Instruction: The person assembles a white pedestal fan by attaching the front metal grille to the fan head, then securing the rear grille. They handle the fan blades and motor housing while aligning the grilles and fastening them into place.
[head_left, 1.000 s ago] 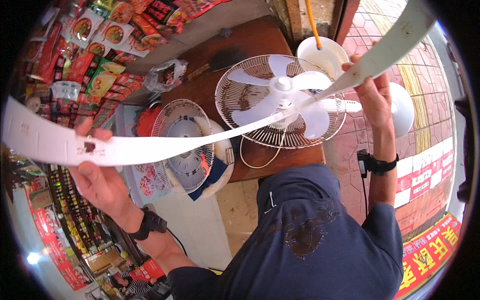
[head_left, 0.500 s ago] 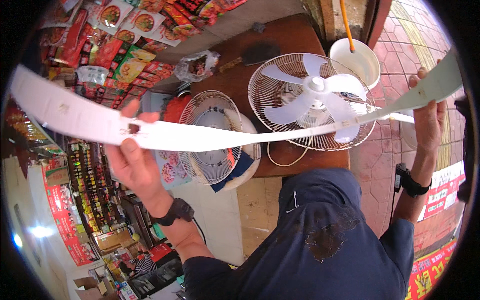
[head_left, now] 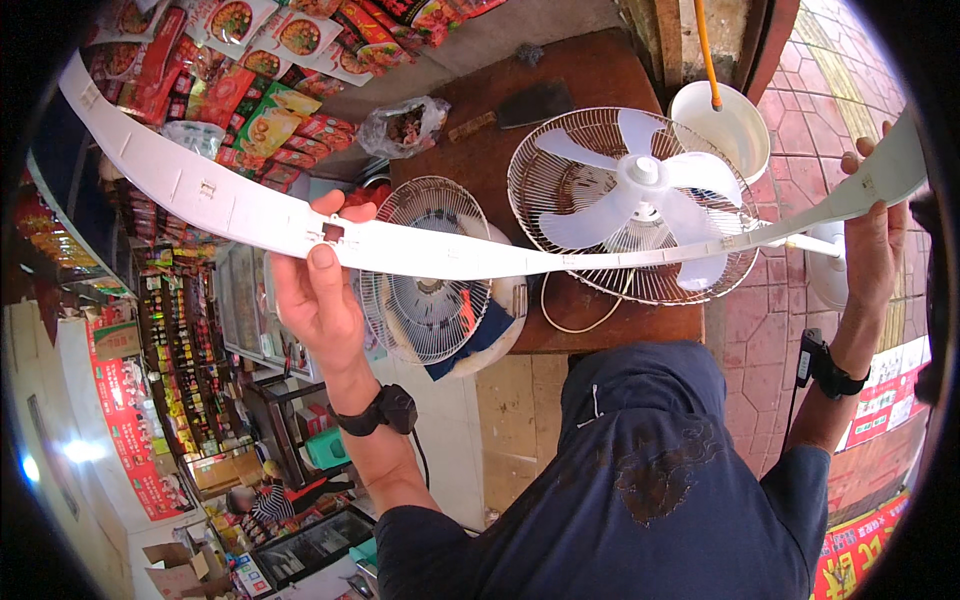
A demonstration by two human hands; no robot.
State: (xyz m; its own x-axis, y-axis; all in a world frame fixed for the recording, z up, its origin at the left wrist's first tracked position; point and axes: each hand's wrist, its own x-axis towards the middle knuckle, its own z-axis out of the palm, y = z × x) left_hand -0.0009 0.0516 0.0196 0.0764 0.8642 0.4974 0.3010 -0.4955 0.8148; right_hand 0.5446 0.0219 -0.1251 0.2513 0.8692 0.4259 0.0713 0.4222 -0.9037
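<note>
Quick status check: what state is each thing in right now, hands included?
Left hand: gripping the white plastic strip.
Right hand: gripping the strip's other end.
White plastic strip: held up, bowed, unfastened.
Fan: lying on the table, blades exposed, front guard off.
Loose fan guard: detached, beside the fan.
White bucket: upright, stick inside.

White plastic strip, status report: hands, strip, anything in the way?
Left hand and right hand both gripping the long white plastic strip, held spread out above the table. Fan with bare blades and loose fan grille lie below, apart from it.
</note>
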